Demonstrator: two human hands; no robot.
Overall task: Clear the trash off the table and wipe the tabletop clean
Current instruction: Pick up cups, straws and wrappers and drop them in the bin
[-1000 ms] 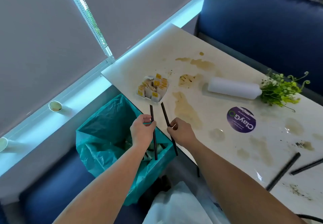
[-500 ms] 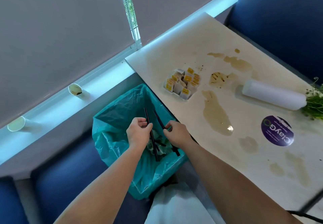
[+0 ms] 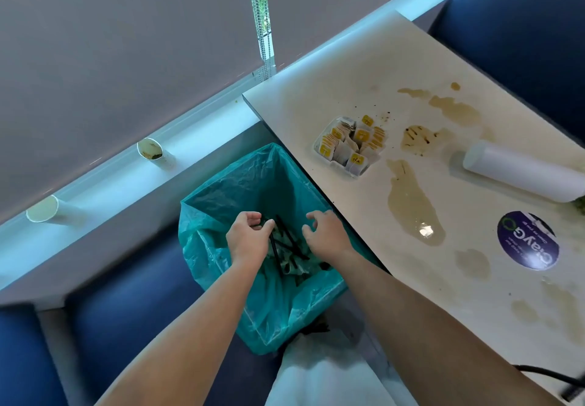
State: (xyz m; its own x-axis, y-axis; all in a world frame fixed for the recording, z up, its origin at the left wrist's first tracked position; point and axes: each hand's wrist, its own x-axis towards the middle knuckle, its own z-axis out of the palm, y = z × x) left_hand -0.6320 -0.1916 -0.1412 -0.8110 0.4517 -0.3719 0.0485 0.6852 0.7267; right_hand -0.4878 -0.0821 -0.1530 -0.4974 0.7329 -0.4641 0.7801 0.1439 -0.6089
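Bin (image 3: 240, 184) mouth is open from above, but left hand (image 3: 248, 239) and right hand (image 3: 326, 234) fill most of it (sticks (image 3: 289, 236) crossed beneath). Table (image 3: 332, 73) edge hems the bin's right side. Tray (image 3: 349, 146) sits near that edge; cylinder (image 3: 519, 173), possibly a bottle, lies further right. Bare stained gap between them.

You're looking at grey roller blinds (image 3: 126, 41) across the upper left, a daylit sill (image 3: 104, 182) below them, one blue seat (image 3: 133, 295) lower left, another blue seat (image 3: 522, 26) upper right.

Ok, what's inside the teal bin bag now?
Black sticks lie crossed on pale crumpled trash inside the bin bag. The left hand and right hand hang over it, covering part; the bottom is hidden.
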